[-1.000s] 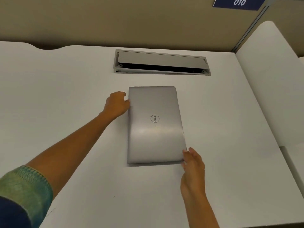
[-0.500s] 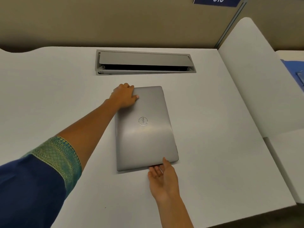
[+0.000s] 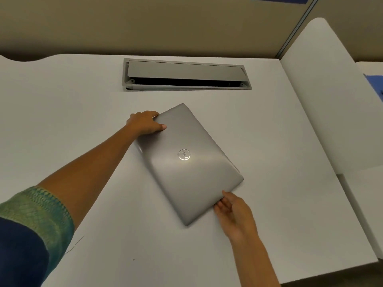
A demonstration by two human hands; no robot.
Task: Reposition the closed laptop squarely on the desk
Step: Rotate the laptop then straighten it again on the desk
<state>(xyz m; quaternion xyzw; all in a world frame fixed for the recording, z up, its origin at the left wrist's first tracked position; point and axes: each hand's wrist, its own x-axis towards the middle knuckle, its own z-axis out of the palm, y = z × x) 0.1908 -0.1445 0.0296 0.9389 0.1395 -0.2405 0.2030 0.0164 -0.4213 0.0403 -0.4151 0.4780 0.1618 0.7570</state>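
A closed silver laptop (image 3: pixel 190 168) with a round logo lies flat on the white desk (image 3: pixel 72 125), turned at a slant, its far corner pointing toward the back. My left hand (image 3: pixel 145 123) grips its far left edge, thumb on the lid and fingers curled around the edge. My right hand (image 3: pixel 234 212) holds the near right edge, fingers tucked under or against it close to the near corner.
A grey cable hatch (image 3: pixel 186 74) with its flap partly raised is set into the desk behind the laptop. A white divider panel (image 3: pixel 323 96) bounds the desk on the right. A tan partition wall (image 3: pixel 145 23) runs along the back. Something blue (image 3: pixel 375 81) lies beyond the divider.
The laptop has turned counter-clockwise from nearly upright to a clear slant. My left hand moved along the far left edge; my right hand followed the near edge to the right.
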